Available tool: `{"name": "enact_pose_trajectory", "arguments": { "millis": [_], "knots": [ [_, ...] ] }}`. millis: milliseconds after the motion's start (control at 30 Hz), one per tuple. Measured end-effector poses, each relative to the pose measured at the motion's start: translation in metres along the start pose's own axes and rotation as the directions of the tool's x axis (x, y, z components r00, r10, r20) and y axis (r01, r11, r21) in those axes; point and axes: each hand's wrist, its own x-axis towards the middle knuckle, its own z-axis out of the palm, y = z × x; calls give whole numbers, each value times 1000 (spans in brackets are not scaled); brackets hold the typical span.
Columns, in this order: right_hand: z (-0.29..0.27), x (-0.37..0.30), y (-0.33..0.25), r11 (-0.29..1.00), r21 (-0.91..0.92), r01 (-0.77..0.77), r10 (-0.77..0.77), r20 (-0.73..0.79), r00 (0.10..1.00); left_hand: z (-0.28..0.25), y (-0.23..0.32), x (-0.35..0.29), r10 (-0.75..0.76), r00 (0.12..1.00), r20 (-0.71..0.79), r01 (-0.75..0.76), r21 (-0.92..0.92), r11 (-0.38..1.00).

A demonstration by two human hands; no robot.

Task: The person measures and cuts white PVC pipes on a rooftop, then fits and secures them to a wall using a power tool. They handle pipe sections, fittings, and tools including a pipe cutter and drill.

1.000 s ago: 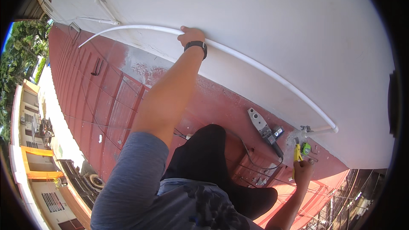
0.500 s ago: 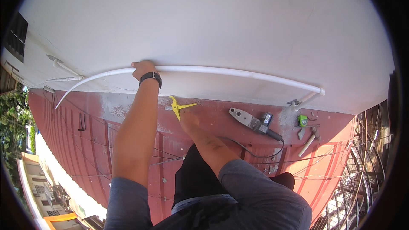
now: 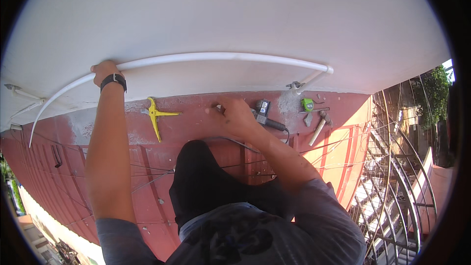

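Left hand (image 3: 104, 71) grasps pipe (image 3: 211, 56); right hand (image 3: 240, 116) below it, grip unclear. If left slips, pipe may spring.

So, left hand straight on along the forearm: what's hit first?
Likely the wall. The left hand grips the pipe; beyond that, only wall shows ahead. Depth is unclear, so I can't tell how much gap remains.
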Motion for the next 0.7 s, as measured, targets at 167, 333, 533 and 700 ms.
{"name": "enact_pose_trajectory", "arguments": {
  "millis": [167, 333, 533, 700],
  "knots": [
    [-136, -36, 12, 967, -83, -242, 217, -236, 947, 8, -7, 16, 19, 1000, 23, -19, 29, 999],
    [-221, -35, -5, 889, -458, -12, -339, -677, 653, 4, 6, 20, 89, 996, 10, -89, 10, 996],
    [-258, -35, -23, 935, -350, -66, -161, -583, 796, 4, -1, 37, 96, 995, 28, -95, -39, 995],
    [-317, -22, -27, 820, -570, -62, -484, -745, 459, 18, -2, 27, 79, 994, 79, -73, -72, 995]
  ]
}}
